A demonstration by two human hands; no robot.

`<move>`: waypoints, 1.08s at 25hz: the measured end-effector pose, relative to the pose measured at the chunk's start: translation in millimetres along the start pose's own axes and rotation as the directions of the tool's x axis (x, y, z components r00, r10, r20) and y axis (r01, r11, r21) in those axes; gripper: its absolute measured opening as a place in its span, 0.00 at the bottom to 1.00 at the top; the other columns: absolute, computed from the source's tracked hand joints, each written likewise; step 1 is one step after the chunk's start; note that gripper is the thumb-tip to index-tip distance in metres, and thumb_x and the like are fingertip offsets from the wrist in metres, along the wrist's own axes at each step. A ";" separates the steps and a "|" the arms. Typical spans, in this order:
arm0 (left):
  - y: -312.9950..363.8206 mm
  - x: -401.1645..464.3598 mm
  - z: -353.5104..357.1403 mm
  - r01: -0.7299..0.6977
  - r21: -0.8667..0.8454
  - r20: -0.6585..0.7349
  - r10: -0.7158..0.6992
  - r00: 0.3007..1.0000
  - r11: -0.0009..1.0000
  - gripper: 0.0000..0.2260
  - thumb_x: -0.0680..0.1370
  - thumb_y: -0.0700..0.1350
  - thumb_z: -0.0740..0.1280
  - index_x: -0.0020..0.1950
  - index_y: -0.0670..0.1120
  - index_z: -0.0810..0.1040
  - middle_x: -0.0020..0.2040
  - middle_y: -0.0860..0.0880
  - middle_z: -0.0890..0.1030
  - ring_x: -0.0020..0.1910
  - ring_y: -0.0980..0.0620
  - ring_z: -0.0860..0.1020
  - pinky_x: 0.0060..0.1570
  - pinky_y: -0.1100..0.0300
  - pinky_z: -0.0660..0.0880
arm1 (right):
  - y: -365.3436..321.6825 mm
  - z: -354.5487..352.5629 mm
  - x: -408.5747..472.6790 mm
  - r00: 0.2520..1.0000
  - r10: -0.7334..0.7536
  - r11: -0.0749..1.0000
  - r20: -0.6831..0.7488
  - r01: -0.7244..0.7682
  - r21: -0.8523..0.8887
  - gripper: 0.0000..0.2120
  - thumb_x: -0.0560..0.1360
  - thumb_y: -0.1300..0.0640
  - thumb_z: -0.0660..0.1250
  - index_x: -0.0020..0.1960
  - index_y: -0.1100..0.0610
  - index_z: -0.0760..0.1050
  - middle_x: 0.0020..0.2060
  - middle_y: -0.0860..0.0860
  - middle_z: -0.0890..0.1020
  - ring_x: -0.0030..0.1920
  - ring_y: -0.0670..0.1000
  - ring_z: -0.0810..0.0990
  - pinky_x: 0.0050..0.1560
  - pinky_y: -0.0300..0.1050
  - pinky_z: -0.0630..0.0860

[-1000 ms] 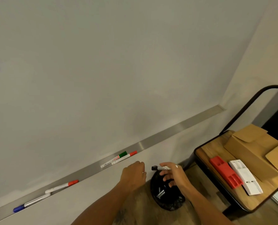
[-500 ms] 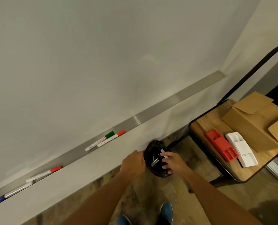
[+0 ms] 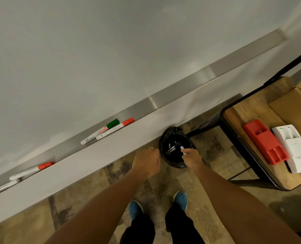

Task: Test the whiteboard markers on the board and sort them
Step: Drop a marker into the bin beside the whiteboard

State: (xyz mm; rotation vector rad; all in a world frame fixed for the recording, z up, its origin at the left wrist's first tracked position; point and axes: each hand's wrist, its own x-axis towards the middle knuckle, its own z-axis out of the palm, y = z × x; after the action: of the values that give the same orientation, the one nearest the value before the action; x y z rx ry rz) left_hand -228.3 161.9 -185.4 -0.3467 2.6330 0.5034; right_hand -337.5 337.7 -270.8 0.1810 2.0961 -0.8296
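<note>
My right hand (image 3: 192,156) pinches a white marker (image 3: 182,149) over the open mouth of a black bin (image 3: 178,163) on the floor. Inside the bin lie discarded markers (image 3: 171,149). My left hand (image 3: 147,162) hangs beside the bin's left rim with curled fingers and nothing in it. On the metal tray (image 3: 172,96) under the whiteboard (image 3: 111,50) lie a green-capped marker (image 3: 100,131) and a red-capped marker (image 3: 115,128) side by side. Further left lie another red-capped marker (image 3: 31,170) and a white-bodied one (image 3: 3,186).
A wooden cart (image 3: 255,110) with a black frame stands at the right. It carries a red holder (image 3: 265,142), a white holder (image 3: 296,148) and a cardboard box (image 3: 294,104). My blue shoes (image 3: 180,199) stand on the tiled floor just before the bin.
My view tipped downward and my right hand lowered the marker from above the bin to its mouth. My left hand stayed beside the rim.
</note>
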 end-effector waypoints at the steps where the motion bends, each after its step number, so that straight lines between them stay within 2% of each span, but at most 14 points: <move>1: -2.8 3.0 3.7 -0.005 0.016 0.003 0.005 1.000 1.000 0.08 0.79 0.50 0.56 0.49 0.48 0.72 0.47 0.48 0.76 0.45 0.46 0.77 0.43 0.50 0.77 | -1.4 1.6 8.9 1.000 0.015 1.000 -0.008 -0.015 0.020 0.16 0.80 0.67 0.62 0.65 0.59 0.78 0.64 0.59 0.78 0.50 0.59 0.79 0.47 0.48 0.77; 4: -7.4 11.0 11.1 -0.020 0.064 0.019 0.019 1.000 0.998 0.08 0.79 0.49 0.55 0.50 0.48 0.72 0.49 0.48 0.75 0.46 0.46 0.77 0.43 0.50 0.78 | -3.5 7.5 31.3 0.999 0.040 0.993 0.002 -0.040 0.113 0.13 0.81 0.67 0.60 0.59 0.62 0.82 0.57 0.59 0.82 0.40 0.60 0.77 0.32 0.37 0.73; 6: -9.2 15.6 16.2 -0.028 0.064 0.016 0.027 1.000 0.998 0.07 0.79 0.49 0.56 0.50 0.48 0.71 0.49 0.48 0.75 0.46 0.46 0.77 0.43 0.50 0.78 | -1.8 11.1 40.3 1.000 0.013 0.999 0.004 -0.014 0.040 0.13 0.82 0.65 0.60 0.60 0.61 0.82 0.49 0.58 0.82 0.33 0.52 0.71 0.27 0.32 0.66; 7: -9.7 17.1 17.4 -0.030 0.062 0.012 0.029 1.000 0.998 0.08 0.79 0.48 0.56 0.50 0.47 0.72 0.49 0.48 0.75 0.46 0.46 0.77 0.43 0.50 0.78 | 0.8 11.9 43.7 0.999 0.019 0.999 0.030 -0.020 0.025 0.15 0.82 0.65 0.59 0.62 0.60 0.81 0.50 0.59 0.81 0.33 0.50 0.69 0.27 0.32 0.65; 9: -10.3 18.2 18.1 -0.032 0.062 0.009 0.032 0.999 0.998 0.08 0.79 0.48 0.56 0.50 0.47 0.72 0.49 0.48 0.76 0.46 0.46 0.76 0.44 0.50 0.78 | 9.4 13.8 49.5 0.993 0.063 0.998 0.105 -0.065 0.017 0.19 0.82 0.69 0.55 0.66 0.59 0.78 0.61 0.61 0.78 0.35 0.52 0.71 0.25 0.32 0.68; 10: -11.0 17.7 18.1 -0.033 0.059 0.002 0.033 0.999 0.998 0.08 0.79 0.48 0.56 0.50 0.47 0.73 0.48 0.48 0.76 0.46 0.46 0.76 0.43 0.51 0.77 | 13.1 15.1 49.1 0.989 0.084 0.996 0.120 -0.085 0.005 0.20 0.82 0.70 0.54 0.66 0.60 0.78 0.65 0.61 0.77 0.40 0.54 0.75 0.27 0.30 0.69; 11: -11.2 16.5 16.7 -0.028 0.055 -0.003 0.028 1.000 0.998 0.08 0.79 0.48 0.56 0.49 0.47 0.73 0.48 0.48 0.76 0.45 0.47 0.76 0.43 0.51 0.77 | 16.1 15.8 46.0 0.987 0.104 0.995 0.123 -0.104 -0.010 0.20 0.82 0.69 0.54 0.67 0.60 0.77 0.67 0.60 0.75 0.48 0.57 0.77 0.34 0.29 0.72; 13: -9.8 12.1 10.1 -0.013 0.053 -0.003 0.013 1.000 0.999 0.08 0.80 0.48 0.56 0.49 0.47 0.72 0.46 0.49 0.75 0.44 0.47 0.76 0.43 0.52 0.77 | 18.3 16.1 36.3 0.984 0.129 0.992 0.123 -0.129 -0.013 0.18 0.82 0.67 0.55 0.68 0.60 0.76 0.70 0.60 0.72 0.63 0.60 0.75 0.55 0.38 0.74; 15: -8.5 6.5 1.0 0.007 0.038 -0.010 -0.007 1.000 0.999 0.08 0.80 0.48 0.55 0.49 0.46 0.72 0.46 0.49 0.74 0.45 0.48 0.76 0.43 0.51 0.78 | 12.9 14.1 25.7 0.983 0.122 0.992 0.137 -0.123 0.000 0.16 0.82 0.65 0.58 0.68 0.61 0.76 0.69 0.60 0.74 0.63 0.59 0.75 0.61 0.45 0.74; 17: -7.8 -0.4 -11.6 0.032 0.035 -0.036 -0.031 0.999 0.999 0.10 0.80 0.48 0.55 0.50 0.46 0.74 0.47 0.49 0.75 0.45 0.48 0.76 0.44 0.51 0.78 | -0.1 10.6 11.2 0.981 0.119 0.991 0.151 -0.126 0.041 0.15 0.82 0.64 0.60 0.67 0.62 0.76 0.60 0.59 0.78 0.51 0.55 0.78 0.48 0.42 0.77; 19: -6.7 -7.6 -28.7 0.060 0.022 -0.084 -0.058 0.995 0.998 0.11 0.80 0.49 0.56 0.52 0.47 0.75 0.47 0.50 0.76 0.45 0.49 0.77 0.45 0.51 0.78 | -19.7 6.8 -5.5 0.983 0.116 0.986 0.145 -0.132 0.103 0.13 0.81 0.62 0.62 0.64 0.62 0.78 0.48 0.57 0.78 0.41 0.51 0.75 0.34 0.38 0.74; 20: -5.5 -12.0 -38.5 0.074 0.008 -0.106 -0.073 0.992 0.997 0.10 0.80 0.49 0.56 0.52 0.47 0.75 0.47 0.50 0.76 0.44 0.50 0.76 0.45 0.50 0.78 | -31.4 5.0 -12.9 0.988 0.073 0.990 0.134 -0.089 0.114 0.13 0.81 0.61 0.63 0.63 0.61 0.79 0.46 0.57 0.79 0.41 0.52 0.77 0.35 0.39 0.74; 24: -3.0 -32.5 -75.9 0.169 -0.045 -0.191 -0.175 0.966 0.985 0.08 0.80 0.50 0.59 0.51 0.48 0.75 0.48 0.51 0.77 0.45 0.52 0.76 0.49 0.53 0.78 | -84.1 0.2 -49.1 0.969 -0.196 0.979 0.150 0.186 0.082 0.12 0.81 0.58 0.63 0.61 0.56 0.80 0.48 0.52 0.83 0.48 0.53 0.81 0.52 0.48 0.78; 27: -4.5 -55.0 -98.3 0.258 -0.101 -0.264 -0.276 0.924 0.961 0.08 0.80 0.52 0.60 0.54 0.50 0.74 0.51 0.53 0.77 0.46 0.55 0.76 0.50 0.59 0.76 | -125.9 -3.4 -87.9 0.896 -0.428 0.903 0.118 0.428 0.023 0.11 0.81 0.58 0.64 0.60 0.55 0.80 0.54 0.48 0.82 0.54 0.48 0.80 0.60 0.42 0.76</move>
State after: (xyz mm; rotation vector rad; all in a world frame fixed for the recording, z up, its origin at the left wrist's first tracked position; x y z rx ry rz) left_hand -215.0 127.2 -79.0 -0.8405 2.7745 0.4773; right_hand -335.6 257.1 -140.0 -0.3414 2.0496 -1.0652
